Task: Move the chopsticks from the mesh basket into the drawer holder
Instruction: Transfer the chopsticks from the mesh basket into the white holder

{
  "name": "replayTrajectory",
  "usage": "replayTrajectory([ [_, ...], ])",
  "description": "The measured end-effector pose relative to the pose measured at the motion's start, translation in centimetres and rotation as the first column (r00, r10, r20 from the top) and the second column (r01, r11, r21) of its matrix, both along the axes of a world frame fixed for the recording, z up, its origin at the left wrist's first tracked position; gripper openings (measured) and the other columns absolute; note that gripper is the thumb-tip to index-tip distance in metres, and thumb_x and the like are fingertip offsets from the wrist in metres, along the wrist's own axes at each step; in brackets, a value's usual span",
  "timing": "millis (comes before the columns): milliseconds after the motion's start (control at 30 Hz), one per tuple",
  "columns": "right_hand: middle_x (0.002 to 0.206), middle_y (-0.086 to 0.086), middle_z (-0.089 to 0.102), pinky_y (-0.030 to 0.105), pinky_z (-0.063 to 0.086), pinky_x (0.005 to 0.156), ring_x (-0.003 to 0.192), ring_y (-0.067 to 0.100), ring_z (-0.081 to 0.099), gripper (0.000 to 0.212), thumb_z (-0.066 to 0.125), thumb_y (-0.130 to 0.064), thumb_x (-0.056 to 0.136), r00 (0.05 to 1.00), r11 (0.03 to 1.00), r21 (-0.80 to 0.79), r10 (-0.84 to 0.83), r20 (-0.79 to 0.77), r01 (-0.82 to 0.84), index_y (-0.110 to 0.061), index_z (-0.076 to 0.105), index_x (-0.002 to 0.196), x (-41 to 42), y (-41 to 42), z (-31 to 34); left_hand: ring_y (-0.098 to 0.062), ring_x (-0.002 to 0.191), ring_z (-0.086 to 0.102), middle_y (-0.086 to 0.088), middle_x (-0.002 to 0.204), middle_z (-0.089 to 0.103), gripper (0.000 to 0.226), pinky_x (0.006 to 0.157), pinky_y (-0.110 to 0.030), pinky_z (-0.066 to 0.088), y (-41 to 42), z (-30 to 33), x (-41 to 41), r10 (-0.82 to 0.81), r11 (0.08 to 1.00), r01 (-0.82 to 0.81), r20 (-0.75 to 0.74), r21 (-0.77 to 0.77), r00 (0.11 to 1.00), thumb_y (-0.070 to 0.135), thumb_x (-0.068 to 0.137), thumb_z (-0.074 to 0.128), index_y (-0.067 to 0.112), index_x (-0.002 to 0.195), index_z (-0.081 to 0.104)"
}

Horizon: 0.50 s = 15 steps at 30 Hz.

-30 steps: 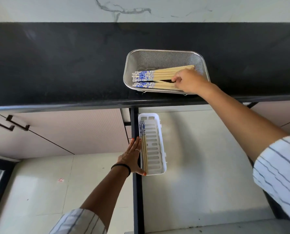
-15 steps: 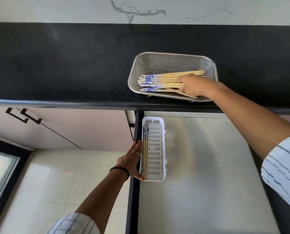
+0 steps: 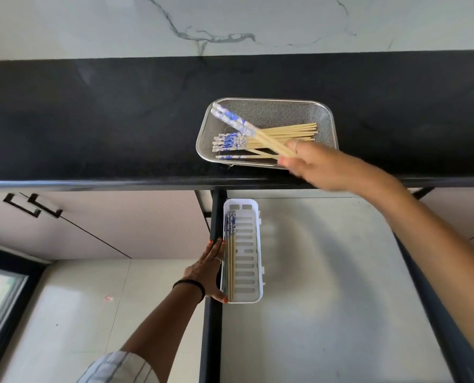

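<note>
A metal mesh basket (image 3: 324, 113) sits on the black counter and holds several wooden chopsticks (image 3: 291, 128) with blue-and-white ends. My right hand (image 3: 315, 167) grips a pair of chopsticks (image 3: 246, 128) by their plain ends; they are lifted above the basket, patterned ends pointing up-left. Below the counter edge, a white slotted holder (image 3: 246, 258) lies in the open drawer with a few chopsticks (image 3: 231, 261) along its left side. My left hand (image 3: 206, 272) rests flat against the holder's left wall, thumb at its near corner.
The black counter (image 3: 106, 120) runs across the view under a white marble wall. The open drawer's pale floor (image 3: 327, 299) spreads right of the holder, with a dark frame rail (image 3: 211, 341) on its left. Cabinet doors with black handles (image 3: 32, 208) are at the left.
My right hand has closed on a pair of chopsticks and raised them out of the pile, swinging their patterned ends upward. My left hand has stayed against the holder.
</note>
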State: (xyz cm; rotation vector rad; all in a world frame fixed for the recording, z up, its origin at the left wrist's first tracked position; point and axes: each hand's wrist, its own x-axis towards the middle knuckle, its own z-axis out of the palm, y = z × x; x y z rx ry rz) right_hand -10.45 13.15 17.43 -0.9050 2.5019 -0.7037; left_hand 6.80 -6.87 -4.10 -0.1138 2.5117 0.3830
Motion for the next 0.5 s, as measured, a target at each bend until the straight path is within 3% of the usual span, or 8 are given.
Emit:
replayTrajectory([
  [133,0.070,-0.002,0.046,0.027,0.037,0.051,0.057,0.009,0.040,0.026,0.046,-0.030,0.098,0.896,0.998,-0.016,0.066,0.438,-0.065,-0.006,0.054,0.107,6.3,2.1,-1.7,-0.017,0.145,-0.021,0.002,0.158,-0.023,0.141,0.120,-0.043,0.018,-0.3,-0.1,0.0,-0.012,1.000,0.012,0.003,0.005,1.000,0.045,0.061,0.085,0.015,0.149,-0.021],
  [233,0.066,-0.005,0.044,0.019,0.034,0.046,0.050,0.006,0.035,0.024,0.044,-0.025,0.099,0.793,0.991,0.115,-0.015,0.610,-0.070,-0.003,0.053,0.106,9.5,2.8,-5.5,-0.016,0.145,-0.022,0.003,0.157,-0.026,0.143,0.119,-0.044,0.021,-0.4,-0.3,0.0,-0.009,1.000,0.009,-0.010,0.025,1.000,0.045,0.060,0.086,0.016,0.149,-0.022],
  [367,0.064,-0.001,0.040,0.022,0.027,0.044,0.048,0.011,0.031,0.018,0.042,-0.021,0.099,0.650,0.942,0.184,-0.327,0.686,0.279,-0.016,0.044,0.082,12.6,0.5,-12.1,-0.016,0.145,-0.023,0.003,0.157,-0.026,0.142,0.120,-0.042,0.018,-0.6,-0.6,0.1,-0.021,0.999,0.021,-0.008,0.027,1.000,0.047,0.060,0.085,0.016,0.148,-0.022],
  [500,0.063,0.002,0.042,0.022,0.030,0.041,0.047,0.012,0.034,0.019,0.037,-0.012,0.098,0.395,0.791,0.153,-0.451,0.801,0.593,-0.015,0.048,0.083,13.1,-4.5,-17.2,-0.016,0.144,-0.024,0.003,0.156,-0.026,0.141,0.121,-0.035,0.010,-0.7,-0.8,0.1,-0.023,0.999,0.024,-0.020,0.032,1.000,0.045,0.061,0.085,0.015,0.148,-0.022],
])
